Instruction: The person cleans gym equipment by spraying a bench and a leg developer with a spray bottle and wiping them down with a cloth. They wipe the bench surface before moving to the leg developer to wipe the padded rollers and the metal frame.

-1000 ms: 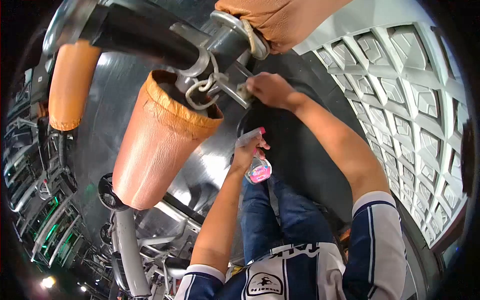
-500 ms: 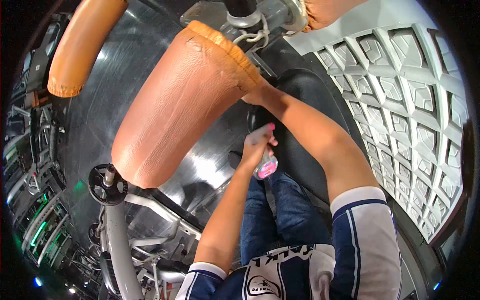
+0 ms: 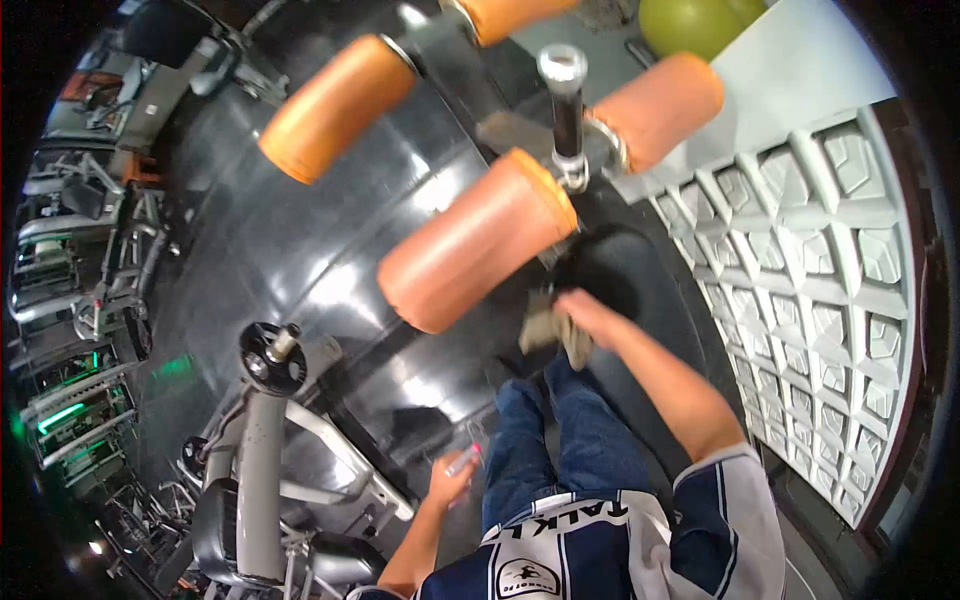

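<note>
My right hand (image 3: 588,316) grips a crumpled khaki cloth (image 3: 545,328), which hangs from the fingers beside the black padded seat (image 3: 655,310). Lower and to the left, my left hand (image 3: 447,484) is wrapped around a spray bottle. Only its whitish head with a pink tip (image 3: 463,460) shows clearly; the hand covers the rest. Just above the cloth is a reddish-brown padded roller (image 3: 475,245) with an orange end, touched by neither hand.
More padded rollers, one orange (image 3: 340,105) and one brown (image 3: 660,110), stick out from the machine's post (image 3: 565,110). A grey weight-machine arm (image 3: 262,470) stands at lower left. On the right is a white lattice panel (image 3: 800,270); a green ball (image 3: 695,25) lies behind.
My view has pulled back from the roller. The right hand has come out from behind it, showing the cloth. My left hand has moved down and left with the spray bottle.
</note>
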### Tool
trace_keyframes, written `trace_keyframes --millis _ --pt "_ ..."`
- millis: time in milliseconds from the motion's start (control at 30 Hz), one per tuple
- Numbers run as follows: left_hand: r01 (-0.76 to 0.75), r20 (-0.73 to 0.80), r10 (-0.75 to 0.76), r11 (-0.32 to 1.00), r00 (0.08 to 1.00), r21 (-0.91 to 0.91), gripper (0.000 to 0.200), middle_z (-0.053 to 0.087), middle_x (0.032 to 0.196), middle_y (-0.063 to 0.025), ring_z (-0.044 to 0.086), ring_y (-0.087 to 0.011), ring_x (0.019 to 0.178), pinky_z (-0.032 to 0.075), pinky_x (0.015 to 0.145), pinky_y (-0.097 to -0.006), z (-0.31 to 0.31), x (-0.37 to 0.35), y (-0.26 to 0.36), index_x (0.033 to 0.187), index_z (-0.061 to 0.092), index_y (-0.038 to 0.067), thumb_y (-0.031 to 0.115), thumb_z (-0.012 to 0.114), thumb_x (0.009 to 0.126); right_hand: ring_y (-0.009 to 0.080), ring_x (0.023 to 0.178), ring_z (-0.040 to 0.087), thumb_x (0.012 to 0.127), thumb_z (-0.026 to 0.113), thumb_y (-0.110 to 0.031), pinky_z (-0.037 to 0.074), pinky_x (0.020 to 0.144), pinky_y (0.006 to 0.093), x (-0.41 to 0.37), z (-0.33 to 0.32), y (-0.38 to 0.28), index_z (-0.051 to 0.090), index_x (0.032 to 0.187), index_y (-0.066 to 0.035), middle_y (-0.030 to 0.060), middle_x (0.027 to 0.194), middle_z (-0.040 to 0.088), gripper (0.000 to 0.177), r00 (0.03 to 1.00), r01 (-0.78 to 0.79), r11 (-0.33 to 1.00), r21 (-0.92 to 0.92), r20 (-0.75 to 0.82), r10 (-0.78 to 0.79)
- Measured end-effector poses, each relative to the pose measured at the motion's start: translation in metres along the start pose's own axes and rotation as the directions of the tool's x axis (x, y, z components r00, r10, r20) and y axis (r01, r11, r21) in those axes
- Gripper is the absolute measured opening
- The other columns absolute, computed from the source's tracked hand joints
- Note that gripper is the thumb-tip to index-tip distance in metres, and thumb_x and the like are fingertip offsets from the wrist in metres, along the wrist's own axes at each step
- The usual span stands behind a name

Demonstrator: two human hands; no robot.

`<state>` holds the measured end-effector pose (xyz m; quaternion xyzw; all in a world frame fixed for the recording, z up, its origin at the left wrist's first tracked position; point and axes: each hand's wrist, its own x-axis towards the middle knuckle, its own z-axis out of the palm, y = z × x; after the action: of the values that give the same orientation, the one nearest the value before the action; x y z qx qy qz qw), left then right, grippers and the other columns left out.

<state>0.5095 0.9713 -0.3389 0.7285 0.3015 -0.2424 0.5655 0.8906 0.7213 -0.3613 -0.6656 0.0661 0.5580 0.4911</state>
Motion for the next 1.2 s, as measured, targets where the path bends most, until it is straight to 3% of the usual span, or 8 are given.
trace_keyframes --millis 33,100,200,333,500,600,800,1200 --pt "0.004 -0.024 -0.003 1.0 1.0 0.019 0.03 0.061 0.059 -0.004 0.059 -0.013 0.052 0.046 0.051 -0.0301 -0.003 -0.01 0.026 0.075 0.067 0.005 0.033 0.066 0.086 0.0144 0.086 0.054 0.094 0.05 -0.024 0.047 0.077 0.0349 -0.027 0.011 0.015 0.062 0.102 -0.007 0.0025 0.099 0.06 0.022 0.993 0.118 0.991 0.057 -0.036 -0.116" --pt "0.004 -0.052 -0.003 1.0 0.999 0.025 0.033 0.06 0.058 -0.0062 0.061 -0.0146 0.053 0.046 0.052 -0.0328 -0.005 -0.021 0.066 0.073 0.064 0.005 0.034 0.066 0.087 0.0164 0.087 0.059 0.093 0.052 -0.027 0.052 0.075 0.0367 -0.081 0.033 0.03 0.059 0.107 -0.007 0.0049 0.096 0.06 0.025 0.983 -0.032 0.976 0.217 -0.168 0.069" --pt "-0.259 -0.13 0.276 0.956 0.952 0.135 0.032 0.06 0.06 -0.0104 0.062 -0.0194 0.055 0.046 0.054 -0.0357 -0.004 -0.01 0.094 0.076 0.065 0.004 0.033 0.066 0.089 0.0222 0.083 0.064 0.09 0.055 -0.026 0.055 0.068 0.0396 -0.121 0.039 0.087 0.058 0.111 -0.007 0.0106 0.1 0.063 0.029 0.992 -0.116 0.863 0.491 0.009 0.129" --pt "-0.332 -0.186 0.326 0.943 0.927 0.003 0.03 0.061 0.065 -0.0173 0.061 -0.0322 0.058 0.046 0.057 -0.0387 -0.011 -0.008 0.189 0.077 0.064 0.004 0.032 0.067 0.088 0.0283 0.079 0.067 0.09 0.053 -0.022 0.057 0.065 0.045 -0.186 0.056 0.079 0.057 0.11 -0.007 0.014 0.096 0.065 0.025 0.997 -0.037 0.79 0.612 -0.033 0.071" --pt "-0.544 -0.345 0.589 0.808 0.731 0.227 0.033 0.061 0.065 -0.0188 0.063 -0.0398 0.063 0.048 0.057 -0.0442 -0.035 -0.007 0.269 0.074 0.062 0.005 0.035 0.066 0.088 0.0177 0.093 0.062 0.091 0.052 -0.019 0.051 0.08 0.0337 -0.203 0.044 0.084 0.059 0.114 -0.008 0.0054 0.1 0.064 0.027 0.987 0.073 0.864 0.499 -0.162 0.011" --pt "-0.532 -0.349 0.636 0.77 0.688 0.353 0.033 0.062 0.067 -0.0196 0.062 -0.0423 0.066 0.049 0.058 -0.0475 -0.055 -0.014 0.292 0.072 0.062 0.006 0.036 0.067 0.086 0.0187 0.095 0.062 0.091 0.052 -0.019 0.051 0.082 0.0347 -0.232 0.045 0.057 0.059 0.116 -0.007 0.0058 0.103 0.063 0.029 0.963 0.154 0.893 0.424 -0.265 -0.04" --pt "-0.448 -0.368 0.644 0.747 0.67 0.491 0.036 0.064 0.069 -0.0202 0.064 -0.0415 0.067 0.05 0.06 -0.0489 -0.083 -0.019 0.305 0.07 0.063 0.006 0.04 0.066 0.082 0.0185 0.094 0.061 0.089 0.053 -0.019 0.05 0.08 0.0338 -0.271 0.042 0.057 0.06 0.113 -0.005 0.0069 0.104 0.063 0.029 0.929 0.249 0.909 0.334 -0.346 -0.128" --pt "-0.437 -0.473 0.615 0.786 0.631 0.437 0.038 0.058 0.06 -0.0187 0.06 -0.0402 0.059 0.046 0.055 -0.046 -0.124 -0.033 0.211 0.062 0.056 0.005 0.034 0.068 0.084 0.0192 0.097 0.062 0.09 0.059 -0.016 0.053 0.081 0.0357 -0.287 0.064 0.042 0.056 0.118 -0.005 0.0067 0.106 0.063 0.03 0.902 0.171 0.954 0.246 -0.429 -0.052"
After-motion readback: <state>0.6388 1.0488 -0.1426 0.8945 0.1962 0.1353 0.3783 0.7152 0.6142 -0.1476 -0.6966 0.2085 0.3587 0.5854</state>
